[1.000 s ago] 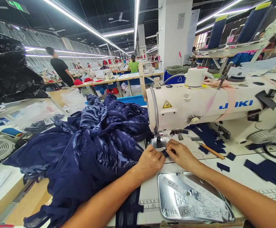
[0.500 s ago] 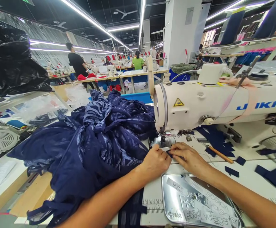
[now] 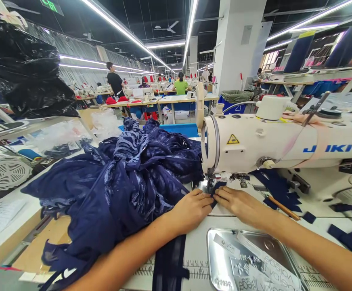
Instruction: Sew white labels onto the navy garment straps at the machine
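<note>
2 bare hands lie flat on the bed of a white sewing machine, fingertips almost meeting just in front of the needle. The left hand rests palm down, its fingers stretched forward and pressing on the edge of a heap of dark blue patterned fabric; it grips nothing, only holds the cloth down. The right hand lies likewise with its fingers nearly straight and together, their tips on a small dark blue fabric piece that lies at the presser foot, between the 2 hands and under the machine's head. Whether any finger pinches that piece from below cannot be told.

The heap of blue fabric spreads to the left of the machine across the table and hangs over its near edge, where a narrow strip of it crosses the printed ruler marks. Close to the person, right of the left forearm, a shiny metal tray holds white printed labels. Beyond the right hand a pencil lies on the machine bed, with several small dark blue scraps near it and behind it under the machine's arm. A black plastic bag hangs at the upper left above a white fan grille. Farther back, rows of work tables run under long ceiling lights, with a person in a green top seated and a person in black standing.
</note>
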### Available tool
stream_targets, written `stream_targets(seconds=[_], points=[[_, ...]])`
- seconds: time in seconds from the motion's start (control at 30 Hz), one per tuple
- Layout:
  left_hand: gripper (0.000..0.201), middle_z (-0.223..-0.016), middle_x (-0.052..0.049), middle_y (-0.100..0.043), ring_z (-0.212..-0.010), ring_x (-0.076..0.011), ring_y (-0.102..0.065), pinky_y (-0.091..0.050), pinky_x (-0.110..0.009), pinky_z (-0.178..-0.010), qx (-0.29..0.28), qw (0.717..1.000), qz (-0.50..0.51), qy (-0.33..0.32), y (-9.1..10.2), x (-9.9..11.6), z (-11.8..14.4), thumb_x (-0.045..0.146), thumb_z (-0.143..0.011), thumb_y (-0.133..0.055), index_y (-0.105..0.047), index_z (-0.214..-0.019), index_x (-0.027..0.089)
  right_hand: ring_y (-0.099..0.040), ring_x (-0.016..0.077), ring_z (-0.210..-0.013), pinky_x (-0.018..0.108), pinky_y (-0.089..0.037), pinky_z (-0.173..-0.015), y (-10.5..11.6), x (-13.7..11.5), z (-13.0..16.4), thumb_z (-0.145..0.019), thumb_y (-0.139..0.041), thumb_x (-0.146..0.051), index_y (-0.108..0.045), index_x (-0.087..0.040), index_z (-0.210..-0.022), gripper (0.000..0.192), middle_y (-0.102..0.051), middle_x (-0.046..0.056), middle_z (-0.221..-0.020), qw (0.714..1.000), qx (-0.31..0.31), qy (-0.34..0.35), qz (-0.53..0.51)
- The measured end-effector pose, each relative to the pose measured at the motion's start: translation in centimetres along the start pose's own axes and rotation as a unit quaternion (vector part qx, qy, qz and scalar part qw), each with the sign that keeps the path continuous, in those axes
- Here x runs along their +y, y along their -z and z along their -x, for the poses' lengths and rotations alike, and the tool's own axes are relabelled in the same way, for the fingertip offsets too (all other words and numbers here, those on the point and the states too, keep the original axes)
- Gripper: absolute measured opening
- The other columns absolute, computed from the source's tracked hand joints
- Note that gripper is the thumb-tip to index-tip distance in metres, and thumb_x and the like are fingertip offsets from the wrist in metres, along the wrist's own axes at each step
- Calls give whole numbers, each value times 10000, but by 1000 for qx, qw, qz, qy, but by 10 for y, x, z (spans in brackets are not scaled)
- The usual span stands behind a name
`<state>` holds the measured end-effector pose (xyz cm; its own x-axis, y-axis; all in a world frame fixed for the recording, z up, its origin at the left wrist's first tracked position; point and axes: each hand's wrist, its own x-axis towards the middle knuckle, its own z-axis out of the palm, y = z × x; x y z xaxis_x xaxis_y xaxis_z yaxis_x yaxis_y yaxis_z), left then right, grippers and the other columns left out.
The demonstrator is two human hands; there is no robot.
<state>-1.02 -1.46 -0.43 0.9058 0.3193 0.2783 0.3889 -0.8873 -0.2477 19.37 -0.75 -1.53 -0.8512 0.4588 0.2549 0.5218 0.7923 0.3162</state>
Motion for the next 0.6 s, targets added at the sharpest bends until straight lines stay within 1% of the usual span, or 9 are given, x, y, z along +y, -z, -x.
stream_targets(seconds=[0.1,0.2,0.43,0.6], points=[[92,-938,-71,-627,-904,-163,-560,-401,-282,-838,-36,997,45,52,-10,2,-9,96,-799,-475,-565,-818,106,-570,213,-936,307,-524,-770,-10,9,1,-693,-423,32,-582,-66,-1046,399,-622,126,-1015,1000,28,1,7],[98,-922,-74,-631,-888,-170,-571,-412,-296,-832,-45,992,55,99,-15,6,-17,70,-783,-472,-559,-813,105,-554,223,-1011,318,-515,-820,-19,13,4,-727,-415,12,-564,-54,-1090,399,-608,139,-1082,999,41,-11,11],[139,-919,-73,-625,-891,-160,-568,-422,-297,-822,-46,989,53,128,-14,9,-22,29,-763,-457,-554,-830,103,-539,229,-1052,337,-528,-803,-25,16,7,-739,-394,9,-534,-68,-1140,432,-565,150,-1165,999,28,-33,-12],[128,-872,-59,-627,-858,-163,-572,-429,-295,-807,-38,989,47,135,-17,10,-25,32,-757,-468,-559,-806,106,-554,216,-1032,347,-526,-806,-28,17,7,-721,-381,18,-518,-87,-1160,472,-546,141,-1197,998,16,-47,-32]])
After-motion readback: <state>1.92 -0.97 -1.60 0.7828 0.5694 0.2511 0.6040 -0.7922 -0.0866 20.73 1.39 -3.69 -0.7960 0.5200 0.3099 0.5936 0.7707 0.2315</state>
